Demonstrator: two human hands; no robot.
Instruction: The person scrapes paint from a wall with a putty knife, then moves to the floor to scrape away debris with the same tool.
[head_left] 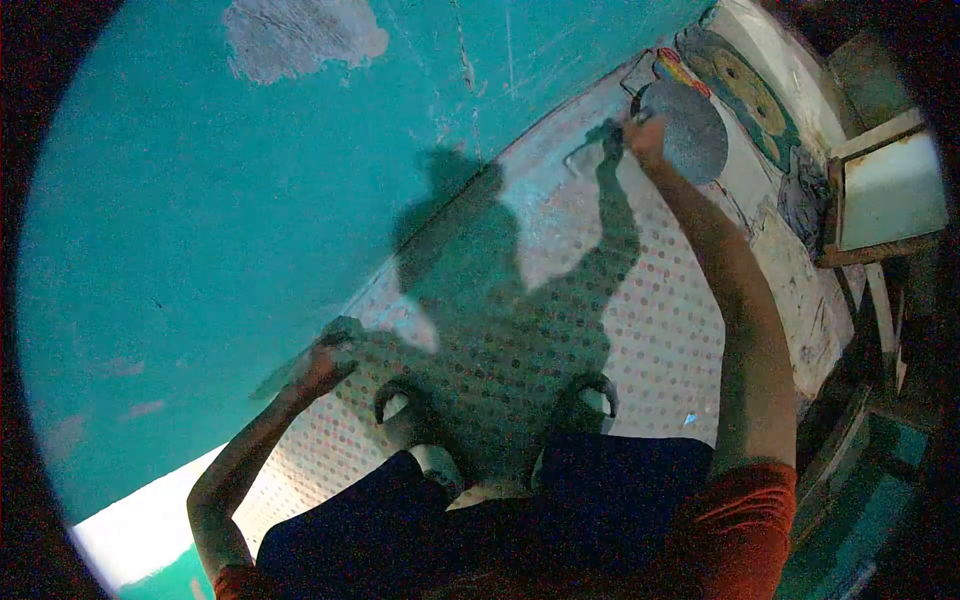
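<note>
My right hand is stretched far out and is closed on the edge of a round grey disc, held against the far end of a dotted sheet. My left hand sits with curled fingers at the sheet's near edge, where it meets the teal wall. Whether it grips the sheet is unclear. My two sandalled feet stand on the dotted sheet, and my shadow falls across it.
A patch of bare plaster shows on the teal wall. A patterned cloth with round motifs lies beyond the disc. A wooden-framed panel and dark clutter stand at the right.
</note>
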